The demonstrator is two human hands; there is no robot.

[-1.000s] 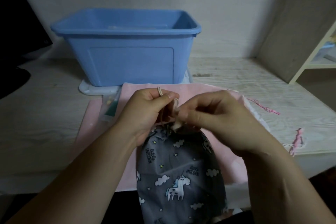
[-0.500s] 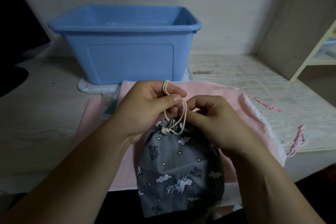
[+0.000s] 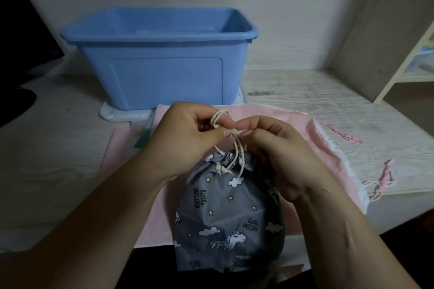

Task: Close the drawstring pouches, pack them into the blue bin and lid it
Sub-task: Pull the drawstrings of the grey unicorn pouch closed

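Pinched between left hand (image 3: 187, 138) and right hand (image 3: 277, 148), held close together: cream cord (image 3: 236, 148), above grey pouch (image 3: 230, 213) at surface (image 3: 305, 101) near edge. Knot best drawn snug (neck looks gathered).

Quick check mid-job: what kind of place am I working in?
Probably a home desk corner: pale wood-grain tabletop, a cream shelf unit at right, what looks like a dark monitor at left.

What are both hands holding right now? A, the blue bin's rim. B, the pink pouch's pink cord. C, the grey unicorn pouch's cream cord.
C: the left hand and the right hand both pinch the cream drawstring cord at the gathered neck of the grey unicorn-print fabric pouch.
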